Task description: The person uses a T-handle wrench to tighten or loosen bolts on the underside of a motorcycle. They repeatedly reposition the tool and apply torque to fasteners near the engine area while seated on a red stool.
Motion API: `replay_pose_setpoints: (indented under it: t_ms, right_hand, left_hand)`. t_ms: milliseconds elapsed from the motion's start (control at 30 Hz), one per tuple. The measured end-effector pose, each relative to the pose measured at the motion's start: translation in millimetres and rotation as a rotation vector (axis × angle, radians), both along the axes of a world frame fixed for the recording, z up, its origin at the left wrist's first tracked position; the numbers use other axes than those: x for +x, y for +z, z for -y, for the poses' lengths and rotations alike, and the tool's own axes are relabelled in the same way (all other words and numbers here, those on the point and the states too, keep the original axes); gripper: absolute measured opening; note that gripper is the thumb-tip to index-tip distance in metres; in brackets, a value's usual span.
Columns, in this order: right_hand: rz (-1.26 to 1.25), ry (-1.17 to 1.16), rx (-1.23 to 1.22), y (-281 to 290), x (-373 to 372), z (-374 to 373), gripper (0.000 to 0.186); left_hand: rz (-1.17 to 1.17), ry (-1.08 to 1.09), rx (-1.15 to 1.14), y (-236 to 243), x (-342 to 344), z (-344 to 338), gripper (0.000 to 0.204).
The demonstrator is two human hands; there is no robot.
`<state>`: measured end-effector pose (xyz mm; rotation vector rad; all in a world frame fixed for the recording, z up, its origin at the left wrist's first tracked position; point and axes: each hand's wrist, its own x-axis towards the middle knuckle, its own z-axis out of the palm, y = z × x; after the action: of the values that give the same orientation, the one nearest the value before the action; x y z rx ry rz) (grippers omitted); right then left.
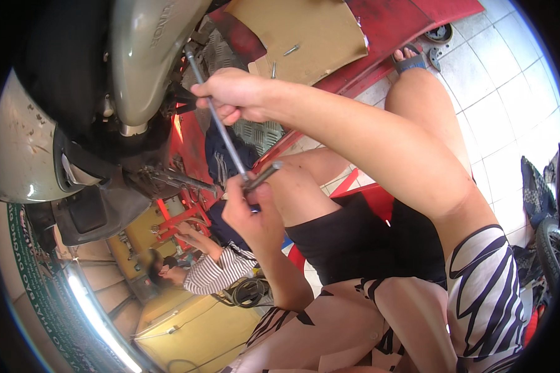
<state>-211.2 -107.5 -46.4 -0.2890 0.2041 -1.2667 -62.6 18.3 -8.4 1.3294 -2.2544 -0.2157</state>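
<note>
A long steel T-handle socket wrench [230,146] runs slantwise between my hands. My left hand [249,211] is closed around its near end, where the crossbar [264,176] sticks out past the fingers. Farther along, my right hand [233,96] grips the shaft between thumb and fingers. The wrench's far end [190,51] reaches up beside the grey body panel [155,56] of a motorbike; whether it sits on a fastener I cannot tell.
Cardboard [298,31] with a few bolts [291,50] lies on a red platform [404,22]. A dark exposed motorbike part [93,211] hangs at left. Another person in a striped shirt [214,273] works beyond. A round metal part [440,33] rests on the white-tiled floor [494,93].
</note>
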Motion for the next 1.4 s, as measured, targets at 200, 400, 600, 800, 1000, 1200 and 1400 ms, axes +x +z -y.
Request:
replay_pose_setpoints:
  t_ms: [200,400,600,800,1000,1200,1400]
  right_hand:
    - [0.146,0.071,-0.163,1.9,-4.9,3.8,0.025]
    - [0.084,0.017,-0.211,-7.4,1.0,1.2,0.027]
    - [0.142,0.143,-0.342,-12.4,-0.8,-0.4,0.034]
    - [0.289,0.277,-0.448,-25.9,-2.2,-5.2,0.036]
    - [-0.121,0.123,-0.311,-20.5,7.4,-8.0,0.036]
    - [-0.588,0.161,-0.264,-20.5,-3.9,-11.3,0.028]
    - [-0.767,0.316,-0.285,-22.5,-3.8,-8.6,0.023]
  left_hand:
    - [-0.003,0.004,-0.411,9.4,-13.9,20.3,0.042]
    - [-0.308,0.025,-0.328,-21.7,-24.2,22.0,0.058]
    - [-1.065,-0.055,0.256,-20.0,-57.1,7.5,0.056]
    - [-1.113,-0.117,0.358,-38.9,-81.8,-0.8,0.058]
    - [-1.616,-0.191,0.516,-51.1,-69.5,-0.5,0.055]
    - [-1.274,-0.177,0.754,-65.7,-19.9,-17.3,0.048]
    - [-0.966,-0.056,0.818,-54.7,2.1,-35.2,0.050]
